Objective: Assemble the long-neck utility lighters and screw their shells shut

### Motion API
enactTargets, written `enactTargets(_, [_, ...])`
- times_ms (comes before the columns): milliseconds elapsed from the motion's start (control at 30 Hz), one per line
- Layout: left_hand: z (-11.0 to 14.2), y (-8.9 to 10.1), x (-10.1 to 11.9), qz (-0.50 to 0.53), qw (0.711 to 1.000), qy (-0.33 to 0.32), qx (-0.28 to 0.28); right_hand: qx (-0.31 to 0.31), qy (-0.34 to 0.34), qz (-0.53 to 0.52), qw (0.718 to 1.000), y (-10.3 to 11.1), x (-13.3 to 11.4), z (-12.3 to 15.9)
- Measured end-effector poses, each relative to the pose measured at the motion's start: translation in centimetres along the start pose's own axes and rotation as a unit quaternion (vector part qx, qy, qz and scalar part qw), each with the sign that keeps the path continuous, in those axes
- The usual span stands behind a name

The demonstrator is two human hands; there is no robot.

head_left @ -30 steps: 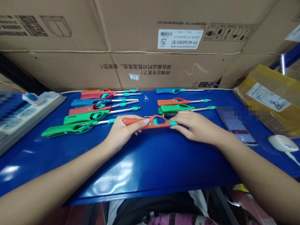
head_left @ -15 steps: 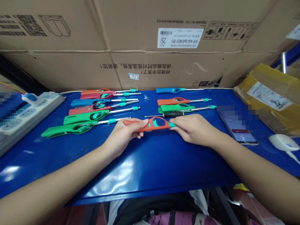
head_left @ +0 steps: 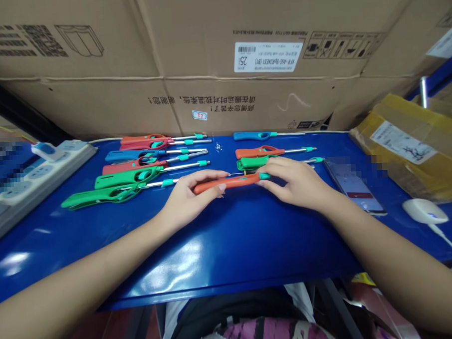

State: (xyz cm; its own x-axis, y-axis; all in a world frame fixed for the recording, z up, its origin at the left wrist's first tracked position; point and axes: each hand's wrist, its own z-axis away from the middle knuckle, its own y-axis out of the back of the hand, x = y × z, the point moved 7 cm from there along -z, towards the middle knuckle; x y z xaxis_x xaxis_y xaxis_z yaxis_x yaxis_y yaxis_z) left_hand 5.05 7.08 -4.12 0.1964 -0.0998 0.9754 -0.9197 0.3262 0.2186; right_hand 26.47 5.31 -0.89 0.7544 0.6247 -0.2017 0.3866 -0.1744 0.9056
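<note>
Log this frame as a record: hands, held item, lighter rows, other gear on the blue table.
left_hand: left hand, gripping handle end of held lighter
right_hand: right hand, fingers at its teal end
held_item: orange lighter, roughly level above table
left_row: six lighters; back to front orange, red, blue, red, green, green
right_row: three lighters; back to front blue, orange, green
right_side: phone, white device with cable, yellow-taped box
left_side: power strip, plug inserted
surface: blue table
backdrop: cardboard
</note>
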Motion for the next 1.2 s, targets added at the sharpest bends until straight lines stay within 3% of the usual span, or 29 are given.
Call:
enactTargets(167, [-0.5,-0.1,-1.2,-0.037,0.999,0.003,-0.008,-0.02,-0.012,0.011,1.0,-0.1,0.5,0.1])
enactTargets(267, [-0.4,-0.6,-0.5,-0.129,0.988,-0.07,-0.04,-0.082,-0.011,0.008,0.997,-0.5,0.3,0.3])
enactTargets(367, [0.2,-1.5,0.4,-0.241,0.955,-0.159,-0.07,-0.127,0.004,-0.003,0.992,-0.8,-0.2,0.4])
enactTargets(467, [0.8,-2.2,0.9,-0.292,0.928,-0.21,-0.095,-0.093,0.021,-0.02,0.995,-0.8,-0.8,0.1])
enactTargets(600, [1.3,-2.7,1.5,-0.336,0.899,-0.253,-0.12,-0.026,-0.017,0.012,0.999,-1.3,-0.6,-0.3])
enactTargets(767, [1.3,-1.9,2.3,-0.428,0.866,-0.23,-0.118,0.014,-0.078,0.057,0.995,-0.8,1.4,-0.3])
enactTargets(867, [1.2,-1.4,2.2,-0.471,0.85,-0.194,-0.132,-0.009,-0.101,0.081,0.992,-0.9,2.8,0.1])
enactTargets(1000, [1.2,-1.6,1.8,-0.474,0.85,-0.172,-0.149,-0.053,-0.128,0.029,0.99,-2.1,3.8,0.5])
enactTargets(1200, [1.6,-2.7,1.3,-0.444,0.868,-0.159,-0.158,-0.036,-0.139,-0.018,0.989,-2.7,3.4,0.4])
